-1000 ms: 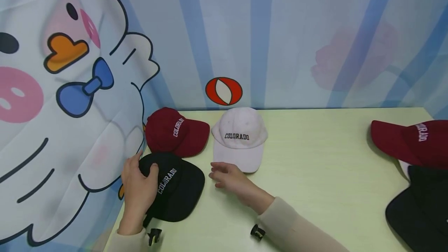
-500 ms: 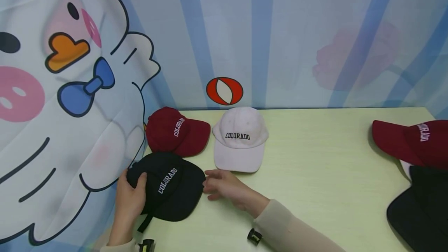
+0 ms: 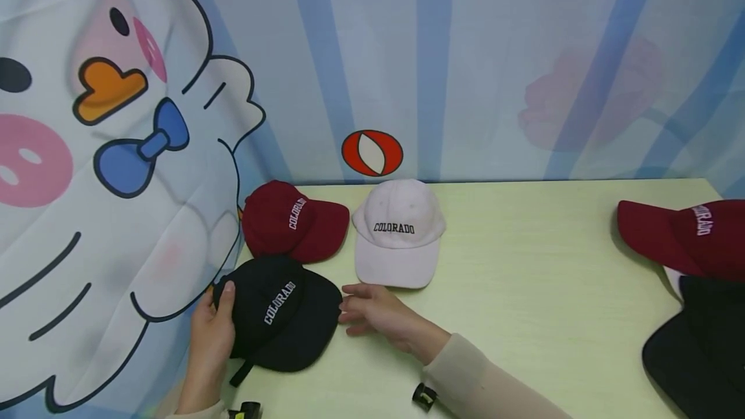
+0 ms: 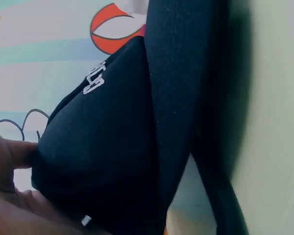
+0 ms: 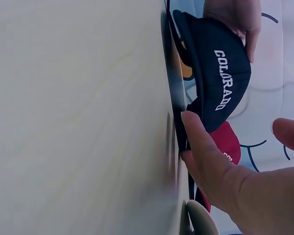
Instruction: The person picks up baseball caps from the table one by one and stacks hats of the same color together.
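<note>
Black, rounded cloth cap with white COLORADO lettering (image 3: 285, 319) is at the near left of the pale yellow-green table (image 3: 535, 290); the left hand (image 3: 211, 332) pinches its crown. The right hand (image 3: 381, 317), fingers loosely extended, grips nothing beside the brim; contact is unclear. Beyond, a dark red cloth cap (image 3: 276, 218) lies left of a white cloth cap (image 3: 400, 238).

I have a pale yellow-green table (image 3: 524, 251) in front of me. A red cap (image 3: 273, 218) lies at its far left corner, a white cap (image 3: 398, 264) beside it near the far edge. By the left edge is a black cap (image 3: 308, 322); toward the right edge, a second red cap (image 3: 669, 238) and a second black cap (image 3: 692, 341).
</note>
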The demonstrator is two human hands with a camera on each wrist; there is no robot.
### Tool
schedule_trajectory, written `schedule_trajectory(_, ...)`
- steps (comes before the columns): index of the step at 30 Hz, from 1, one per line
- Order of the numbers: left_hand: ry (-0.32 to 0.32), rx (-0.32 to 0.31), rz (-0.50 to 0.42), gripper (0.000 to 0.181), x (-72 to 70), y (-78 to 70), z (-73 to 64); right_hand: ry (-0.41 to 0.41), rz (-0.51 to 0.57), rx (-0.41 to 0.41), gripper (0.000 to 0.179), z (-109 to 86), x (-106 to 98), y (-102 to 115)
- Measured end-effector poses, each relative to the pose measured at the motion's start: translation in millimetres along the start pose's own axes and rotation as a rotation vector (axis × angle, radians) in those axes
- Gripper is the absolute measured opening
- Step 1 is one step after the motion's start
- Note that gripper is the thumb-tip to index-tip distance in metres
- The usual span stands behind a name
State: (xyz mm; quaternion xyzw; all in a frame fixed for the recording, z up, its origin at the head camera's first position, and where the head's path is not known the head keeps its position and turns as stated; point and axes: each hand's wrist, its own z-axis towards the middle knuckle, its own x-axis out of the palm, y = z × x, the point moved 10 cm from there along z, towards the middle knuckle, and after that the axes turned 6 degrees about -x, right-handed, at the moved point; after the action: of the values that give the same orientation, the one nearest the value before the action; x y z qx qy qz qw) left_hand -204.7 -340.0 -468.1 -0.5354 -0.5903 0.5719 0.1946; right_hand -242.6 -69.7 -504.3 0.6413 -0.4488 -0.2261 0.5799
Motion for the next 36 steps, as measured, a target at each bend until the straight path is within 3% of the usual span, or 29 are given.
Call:
schedule_trajectory(9, -0.043, 0.063, -0.054, 0.046, -6.1, -23.5, -17.4, 0.000, -0.012, -0.022, 0.058, -0.4, -6.1, 3.8)
schedule_trajectory(14, -0.051, 0.182, -0.087, 0.033, -4.2, -44.6, -28.8, -0.018, -0.129, -0.080, 0.054, -2.0, -13.3, 15.3)
schedule_trajectory(18, -0.025, 0.302, -0.058, 0.030, 3.8, -62.6, -38.3, -0.068, -0.278, -0.192, 0.049, -3.5, -21.5, 32.7)
schedule_trajectory(23, 0.045, 0.396, 0.005, 0.029, 24.6, -78.6, -46.2, -0.138, -0.365, -0.321, 0.047, -6.6, -33.8, 57.3)
schedule_trajectory(26, 0.125, 0.425, -0.014, 0.028, 42.2, -85.4, -48.9, -0.139, -0.363, -0.371, 0.048, -8.2, -39.1, 71.1)
schedule_trajectory(31, 0.292, 0.491, -0.094, 0.024, 76.9, -97.2, -51.2, -0.091, -0.388, -0.439, 0.049, -10.6, -44.0, 92.1)
schedule_trajectory(36, 0.385, 0.579, -0.073, 0.020, 108.1, -110.2, -54.9, 0.002, -0.427, -0.432, 0.049, -14.0, -45.9, 99.8)
